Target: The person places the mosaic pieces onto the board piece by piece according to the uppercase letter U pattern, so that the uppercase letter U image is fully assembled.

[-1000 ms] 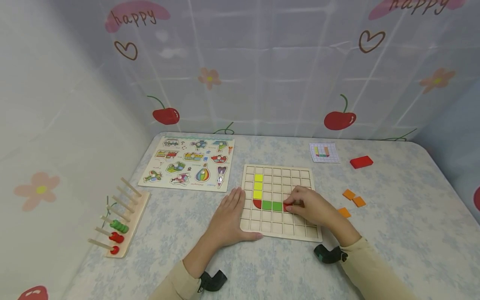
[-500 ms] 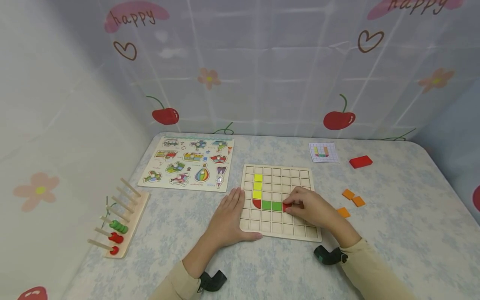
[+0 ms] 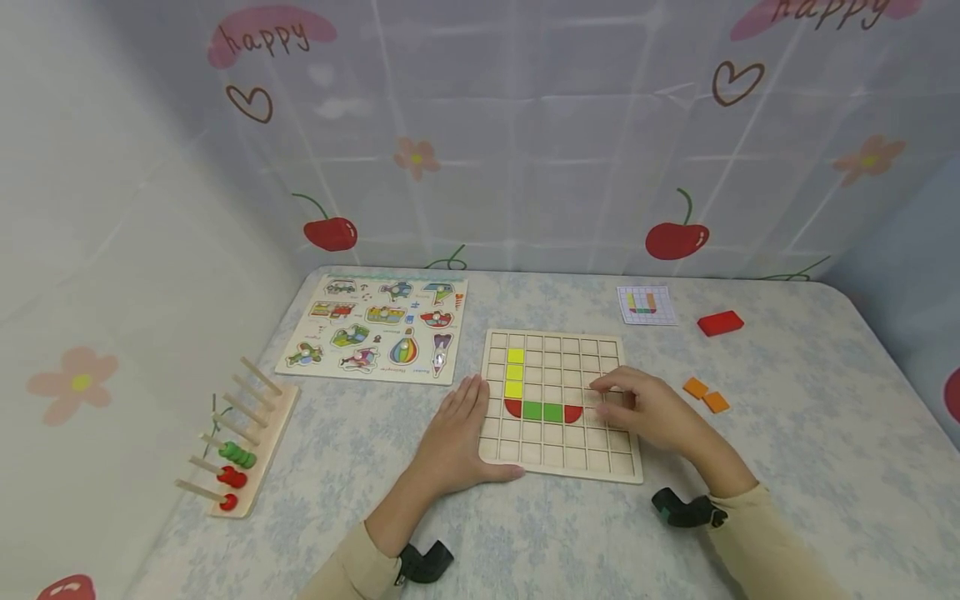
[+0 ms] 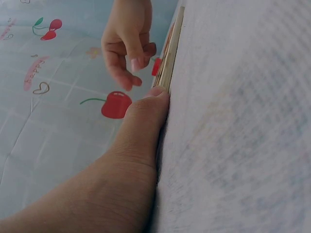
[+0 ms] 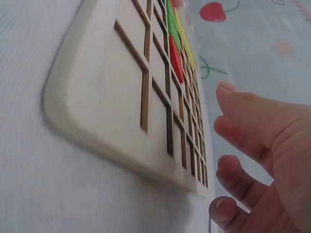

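A wooden grid board (image 3: 561, 454) lies on the table. In its cells sit yellow squares (image 3: 515, 372) in a column, then a row with a red rounded piece (image 3: 513, 408), green squares (image 3: 542, 412) and a second red rounded piece (image 3: 573, 414). My left hand (image 3: 453, 442) rests flat at the board's left side, its thumb along the near edge. Over the board's right side hovers my right hand (image 3: 648, 410), thumb and fingers apart, holding nothing. The right wrist view shows the same right hand (image 5: 262, 160) raised off the grid, with the red piece (image 5: 176, 60) in its cell.
Orange squares (image 3: 705, 395) lie right of the board. Behind them are a red block (image 3: 721, 323) and a small pattern card (image 3: 647, 306). A vehicle picture puzzle (image 3: 375, 329) lies at the back left, with a wooden peg stand (image 3: 258, 467) holding beads in front of it.
My right hand has let go of the red rounded piece, now fully visible in its cell, and moved right and back toward the orange squares, covering one. The left hand stays put.
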A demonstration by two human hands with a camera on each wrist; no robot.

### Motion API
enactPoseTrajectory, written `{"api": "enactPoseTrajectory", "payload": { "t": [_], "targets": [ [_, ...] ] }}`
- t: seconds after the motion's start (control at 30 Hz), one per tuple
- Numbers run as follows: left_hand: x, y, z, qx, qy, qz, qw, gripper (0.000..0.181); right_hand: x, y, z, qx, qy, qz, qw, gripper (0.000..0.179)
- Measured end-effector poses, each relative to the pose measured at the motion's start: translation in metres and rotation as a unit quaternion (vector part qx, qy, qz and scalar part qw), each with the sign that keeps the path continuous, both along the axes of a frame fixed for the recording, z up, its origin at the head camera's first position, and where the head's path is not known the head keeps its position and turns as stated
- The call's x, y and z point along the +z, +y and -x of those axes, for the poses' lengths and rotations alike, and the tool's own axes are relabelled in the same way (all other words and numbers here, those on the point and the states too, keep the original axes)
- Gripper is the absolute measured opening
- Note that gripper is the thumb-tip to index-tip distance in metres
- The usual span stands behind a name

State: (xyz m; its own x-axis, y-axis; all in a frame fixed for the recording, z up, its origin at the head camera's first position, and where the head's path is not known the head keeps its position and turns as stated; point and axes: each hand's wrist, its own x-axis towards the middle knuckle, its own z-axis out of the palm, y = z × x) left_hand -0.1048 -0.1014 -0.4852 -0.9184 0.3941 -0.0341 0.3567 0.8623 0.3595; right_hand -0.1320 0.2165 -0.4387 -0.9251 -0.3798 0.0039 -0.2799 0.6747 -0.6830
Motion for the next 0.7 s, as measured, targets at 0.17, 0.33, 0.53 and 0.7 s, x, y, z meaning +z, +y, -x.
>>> {"api": "enactPoseTrajectory", "payload": {
  "t": [0.17,0.33,0.53,0.7],
  "targets": [
    [0.0,0.0,0.0,-0.001,-0.003,0.002,1.0,0.134,0.0,0.019,-0.004,-0.013,0.007,-0.003,0.9999,0.031],
    [-0.001,-0.001,0.001,0.001,-0.004,0.006,1.0,0.135,0.0,0.038,-0.009,-0.017,0.033,-0.012,0.9993,0.034],
    [-0.002,-0.001,0.001,-0.001,-0.004,0.004,1.0,0.135,0.001,0.061,-0.018,-0.038,0.05,-0.035,0.9974,0.036],
    [-0.002,0.0,0.001,-0.001,-0.003,0.004,1.0,0.136,-0.001,0.08,-0.024,-0.041,0.072,-0.037,0.9959,0.033]
  ]
}}
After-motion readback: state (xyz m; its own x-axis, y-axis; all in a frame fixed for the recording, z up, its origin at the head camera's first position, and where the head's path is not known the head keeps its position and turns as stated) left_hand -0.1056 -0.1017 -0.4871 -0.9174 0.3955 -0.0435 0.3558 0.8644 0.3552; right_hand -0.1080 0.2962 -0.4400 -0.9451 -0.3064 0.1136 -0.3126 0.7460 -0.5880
